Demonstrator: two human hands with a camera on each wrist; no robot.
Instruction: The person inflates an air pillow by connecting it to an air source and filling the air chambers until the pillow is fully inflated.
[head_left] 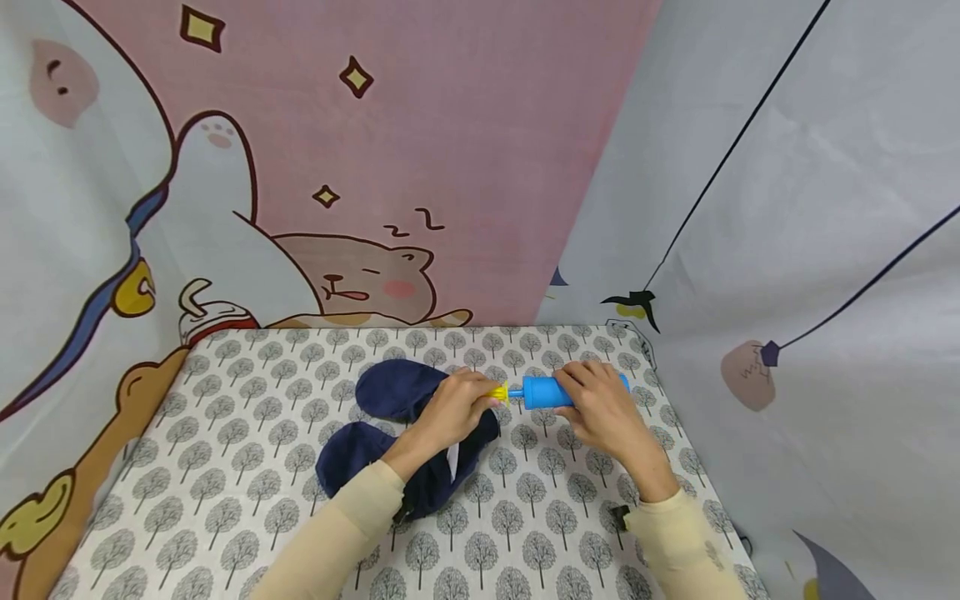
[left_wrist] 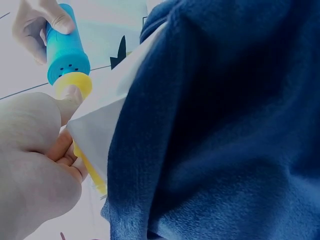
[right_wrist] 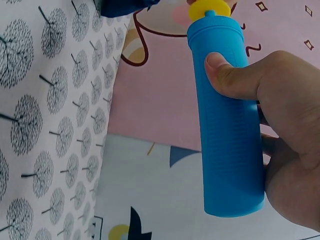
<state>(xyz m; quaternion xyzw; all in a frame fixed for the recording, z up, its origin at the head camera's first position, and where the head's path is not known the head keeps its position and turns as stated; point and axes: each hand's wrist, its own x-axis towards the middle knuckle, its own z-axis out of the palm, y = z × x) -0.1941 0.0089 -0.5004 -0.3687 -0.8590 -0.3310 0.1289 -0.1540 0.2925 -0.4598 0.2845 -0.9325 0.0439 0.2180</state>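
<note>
While your right hand (head_left: pixel 602 410) grips the blue pump (head_left: pixel 543 393), your left hand (head_left: pixel 453 410) grasps its yellow handle (head_left: pixel 501 393), above the navy pillow (head_left: pixel 393 390) on the tree-patterned surface (head_left: pixel 251 467).

Cartoon-printed hangings (head_left: pixel 465 142) around a tree-print cloth (head_left: pixel 517 521) suggest a curtained booth.

Right hand (right_wrist: pixel 292 120) wrapped round a blue cylinder (right_wrist: pixel 229 155).
We note the thumb (right_wrist: pixel 225 75) flat on its side, near the collared end; a yellow disc (right_wrist: pixel 199 10) just beyond the thumb, tree-print cloth (right_wrist: pixel 67 102) well left of it, navy fabric (right_wrist: pixel 122 7) up-left, pink backdrop (right_wrist: pixel 155 100) behind.
</note>
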